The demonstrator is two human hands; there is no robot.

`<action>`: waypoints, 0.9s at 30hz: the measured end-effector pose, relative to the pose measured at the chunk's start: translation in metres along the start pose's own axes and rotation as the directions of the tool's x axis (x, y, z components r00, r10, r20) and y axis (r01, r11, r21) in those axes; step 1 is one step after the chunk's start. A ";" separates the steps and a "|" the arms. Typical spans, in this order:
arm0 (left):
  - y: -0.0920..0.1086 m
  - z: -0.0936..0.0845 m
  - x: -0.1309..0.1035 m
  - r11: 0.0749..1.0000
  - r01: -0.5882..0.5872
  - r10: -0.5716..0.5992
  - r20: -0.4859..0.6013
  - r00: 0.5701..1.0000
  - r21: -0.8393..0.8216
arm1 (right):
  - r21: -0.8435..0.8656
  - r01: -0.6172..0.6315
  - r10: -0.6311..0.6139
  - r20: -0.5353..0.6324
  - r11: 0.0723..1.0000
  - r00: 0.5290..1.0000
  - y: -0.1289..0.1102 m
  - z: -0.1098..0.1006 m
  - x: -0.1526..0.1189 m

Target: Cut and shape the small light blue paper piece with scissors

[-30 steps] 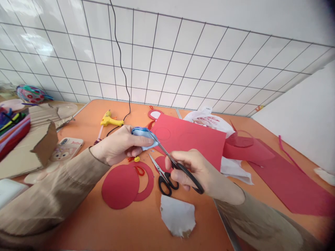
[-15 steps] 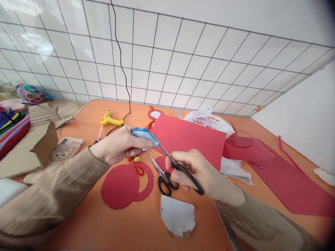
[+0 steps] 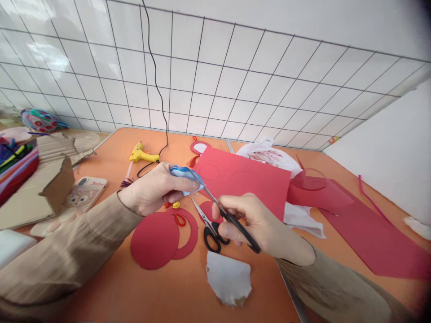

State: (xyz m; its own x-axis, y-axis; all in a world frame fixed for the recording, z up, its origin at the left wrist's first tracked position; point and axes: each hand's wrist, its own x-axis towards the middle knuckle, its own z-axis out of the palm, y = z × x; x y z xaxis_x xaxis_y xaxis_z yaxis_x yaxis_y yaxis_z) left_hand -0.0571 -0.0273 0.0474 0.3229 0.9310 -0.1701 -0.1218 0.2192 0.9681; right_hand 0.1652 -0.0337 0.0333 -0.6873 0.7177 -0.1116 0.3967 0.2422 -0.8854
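Above an orange worktop (image 3: 111, 291), the left hand (image 3: 151, 186), the nearer one, pinches a layered blue piece (image 3: 184, 174) that slants down rightward from its closed fingers; the right hand (image 3: 249, 215) grips black-handled scissors (image 3: 255, 245), their blades meeting the piece's right side.

- Room is offered on the orange table (image 3: 175, 294), nearer than the red disc (image 3: 155, 241).
- Beside the red ring (image 3: 193, 235), passage is blocked by loose scissors (image 3: 208, 225).
- Rear access is crossed by the black cord (image 3: 155, 74).
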 end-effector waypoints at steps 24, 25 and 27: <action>-0.007 0.004 0.001 0.993 -0.102 0.103 0.009 0.995 -0.055 | 0.104 0.131 -0.126 -0.050 0.986 0.991 0.009 0.007 0.003; -0.007 0.005 0.001 0.993 -0.106 0.107 0.006 0.994 -0.054 | 0.122 0.133 -0.127 -0.050 0.984 0.991 0.009 0.007 0.003; -0.008 0.006 0.001 0.992 -0.108 0.108 0.003 0.994 -0.060 | 0.136 0.135 -0.128 -0.054 0.982 0.990 0.010 0.008 0.003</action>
State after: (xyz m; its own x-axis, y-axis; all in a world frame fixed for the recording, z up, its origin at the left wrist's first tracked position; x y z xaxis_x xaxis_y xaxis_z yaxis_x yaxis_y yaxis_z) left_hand -0.0500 -0.0295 0.0406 0.3105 0.9484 -0.0639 -0.2118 0.1346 0.9680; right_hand 0.1620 -0.0341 0.0202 -0.6984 0.7151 0.0277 0.2142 0.2458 -0.9454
